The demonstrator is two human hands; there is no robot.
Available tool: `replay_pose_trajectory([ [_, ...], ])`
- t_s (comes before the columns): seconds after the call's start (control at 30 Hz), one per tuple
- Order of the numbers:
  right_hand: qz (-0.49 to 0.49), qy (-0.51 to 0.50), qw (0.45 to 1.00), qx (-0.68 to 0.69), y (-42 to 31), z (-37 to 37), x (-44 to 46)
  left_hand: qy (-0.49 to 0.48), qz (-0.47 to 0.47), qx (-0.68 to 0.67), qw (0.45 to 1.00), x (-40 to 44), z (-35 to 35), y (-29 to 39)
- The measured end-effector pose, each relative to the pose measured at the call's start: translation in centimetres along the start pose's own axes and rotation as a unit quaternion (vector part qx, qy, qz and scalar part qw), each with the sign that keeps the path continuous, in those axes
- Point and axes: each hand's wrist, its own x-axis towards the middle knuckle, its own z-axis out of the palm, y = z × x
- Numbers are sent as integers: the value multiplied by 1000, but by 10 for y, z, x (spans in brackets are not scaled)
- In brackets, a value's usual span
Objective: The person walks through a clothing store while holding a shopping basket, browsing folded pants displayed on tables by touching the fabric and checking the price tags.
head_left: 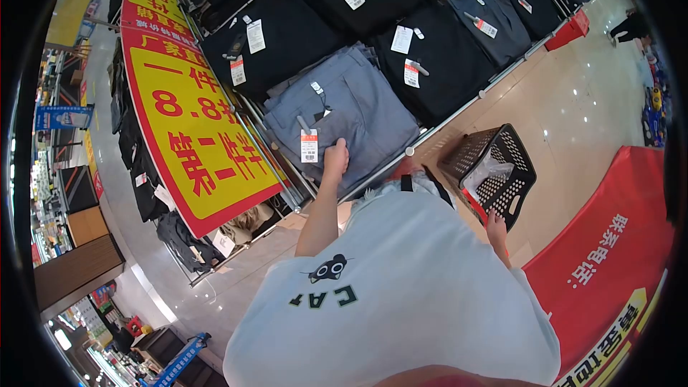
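Note:
My left hand (336,160) is closed at the front of a folded pile of blue-grey trousers (369,111), its fingers curled against the cloth. Just left of it, a white and orange price tag (309,146) with a grey security pin lies on the trousers. My right hand (496,231) grips the red handle of a dark brown plastic shopping basket (521,172). The basket hangs tilted at my right side, with some clear plastic wrapping (491,170) inside. Its handle is partly covered by my fingers.
Folded black trousers (437,46) with tags fill the metal-edged display behind the grey pile. A large yellow and red sale sign (193,125) leans along its left side. More clothes (188,241) lie below the sign. A red banner (602,251) stands at the right.

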Motion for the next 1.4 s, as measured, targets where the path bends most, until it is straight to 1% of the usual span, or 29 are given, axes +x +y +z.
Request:
replay_pose_trajectory([
  [0.03,4,-2,1000,-4,4,-3,1,-1,-6,0,1000,0,0,-2],
  [0.1,8,-71,997,-19,5,-4,7,-32,-16,-2,999,1,-5,2],
  [0.13,7,-73,997,-19,2,-4,6,-30,-17,-3,999,2,-6,2],
  [0.2,1,-43,999,-9,1,-4,-4,-46,-8,-4,999,3,-7,0],
  [0.23,1,-44,999,-8,5,-2,-6,-45,-8,-3,999,3,-7,1],
  [0.3,10,0,999,-31,13,-1,-10,-43,-20,1,999,4,-7,1],
  [0.33,10,-1,999,-33,23,0,-10,-41,-22,0,999,3,-6,3],
  [0.4,34,-34,999,8,46,0,-7,-26,-21,-3,999,1,-4,2],
  [0.43,34,-37,999,4,40,-10,-13,-24,-25,-5,999,1,-5,0],
  [0.5,98,-87,991,0,9,-36,-32,-35,-23,-8,999,5,-7,-2],
  [0.53,97,-89,991,-3,19,-33,-26,-30,-22,-6,999,4,-6,0],
  [0.6,70,-52,996,-27,39,-22,-17,-26,-23,-5,999,1,-5,2],
  [0.73,54,-51,997,-19,58,-12,-7,-37,-12,-8,999,-1,-7,1],
  [0.77,41,-32,998,-34,60,-9,-5,-49,-3,-15,999,-2,-6,1],
  [0.8,29,-10,998,-47,63,-8,-1,-33,-9,-10,999,-3,-3,3],
  [0.83,30,-8,999,-44,62,-12,2,-28,-9,-6,1000,-3,-3,2],
  [0.9,45,-73,996,-13,62,-23,7,-29,-10,-14,999,2,-3,0],
  [0.93,49,-69,996,-18,62,-26,8,-31,-9,-11,999,-2,0,1],
  [0.97,52,-66,996,-13,60,-29,14,0,-13,-6,1000,-3,5,3],
  [1.0,30,-59,998,-6,61,-31,18,31,-18,1,999,-4,7,4],
  [1.03,12,-56,998,-1,65,-32,16,29,-22,9,999,-3,4,3],
  [1.1,25,-55,998,10,67,-34,24,15,-45,-5,999,6,1,2],
  [1.2,24,-22,999,-14,66,-39,26,59,-33,-1,998,5,8,-1],
  [1.27,9,-12,1000,-8,64,-43,28,56,-35,2,998,1,11,3],
  [1.4,12,-1,1000,-3,60,-49,29,39,-42,-3,998,10,6,0],
])
